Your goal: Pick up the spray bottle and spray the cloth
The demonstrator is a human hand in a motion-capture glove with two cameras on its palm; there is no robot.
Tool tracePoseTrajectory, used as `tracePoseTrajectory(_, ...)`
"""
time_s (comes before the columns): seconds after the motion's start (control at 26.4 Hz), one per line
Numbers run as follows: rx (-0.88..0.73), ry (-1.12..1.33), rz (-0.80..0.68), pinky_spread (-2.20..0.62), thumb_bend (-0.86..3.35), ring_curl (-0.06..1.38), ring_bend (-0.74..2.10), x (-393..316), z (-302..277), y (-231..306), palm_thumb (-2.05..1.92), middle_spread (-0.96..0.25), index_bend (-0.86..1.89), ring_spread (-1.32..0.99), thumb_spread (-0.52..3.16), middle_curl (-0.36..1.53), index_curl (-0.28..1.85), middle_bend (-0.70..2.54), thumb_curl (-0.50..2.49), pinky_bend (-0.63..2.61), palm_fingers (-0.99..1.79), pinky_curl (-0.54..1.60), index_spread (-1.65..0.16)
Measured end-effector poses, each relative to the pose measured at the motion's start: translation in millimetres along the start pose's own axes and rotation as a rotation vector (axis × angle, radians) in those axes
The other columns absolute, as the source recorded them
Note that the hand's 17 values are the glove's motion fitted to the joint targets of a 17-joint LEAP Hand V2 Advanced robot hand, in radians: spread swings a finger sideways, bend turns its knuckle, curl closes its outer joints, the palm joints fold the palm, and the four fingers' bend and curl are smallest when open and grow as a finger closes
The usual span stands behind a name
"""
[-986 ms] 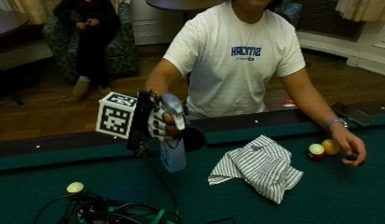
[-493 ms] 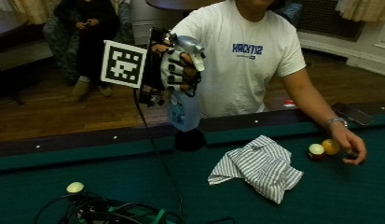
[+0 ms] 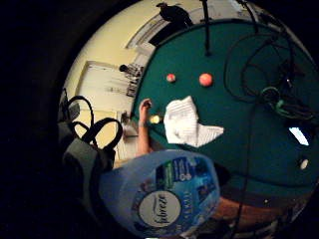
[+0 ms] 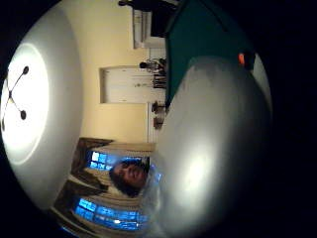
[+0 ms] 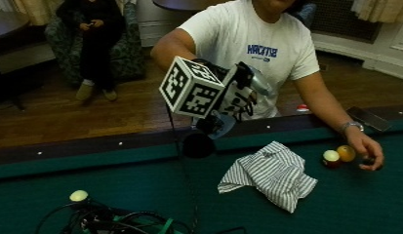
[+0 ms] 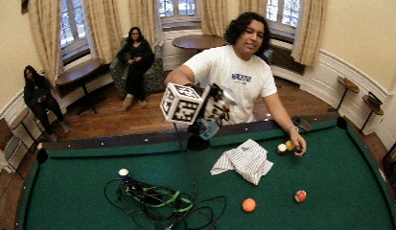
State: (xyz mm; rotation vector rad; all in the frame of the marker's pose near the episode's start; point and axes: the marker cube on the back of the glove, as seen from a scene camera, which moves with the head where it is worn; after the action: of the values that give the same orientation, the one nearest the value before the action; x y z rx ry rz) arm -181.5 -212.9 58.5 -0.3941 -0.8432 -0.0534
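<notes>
With the gloved right hand (image 5: 240,95) curled around the spray bottle (image 5: 217,124) held high and left of the striped cloth (image 5: 269,174), mist may miss onto the green felt (image 5: 123,185).

You have a green felt counter (image 5: 357,209) with two billiard balls (image 5: 338,155) near its far rail. A white ball (image 5: 79,195) sits by a tangle of cables (image 5: 116,223); two orange balls (image 6: 249,204) lie nearer the front.
</notes>
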Motion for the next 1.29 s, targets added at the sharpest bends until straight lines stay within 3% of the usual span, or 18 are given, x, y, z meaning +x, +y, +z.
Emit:
tracePoseTrajectory(0.72,-0.44,0.308,0.567,-0.3,-0.03,0.49,0.84,77.7,150.8,-30.6,0.93,-0.19,0.29,-0.2,0.46,0.57,0.58,0.7,0.76,0.54,1.38,0.43,-0.28)
tracePoseTrajectory(1.02,-0.589,0.497,0.734,-0.3,-0.02,0.49,0.84,118.7,190.6,-24.3,0.93,-0.19,0.27,-0.2,0.48,0.57,0.6,0.7,0.77,0.54,1.38,0.43,-0.28)
tracePoseTrajectory(1.29,-0.626,0.569,0.797,-0.3,-0.02,0.49,0.84,138.9,206.9,-18.8,0.93,-0.19,0.25,-0.21,0.5,0.58,0.61,0.7,0.78,0.54,1.38,0.43,-0.28)
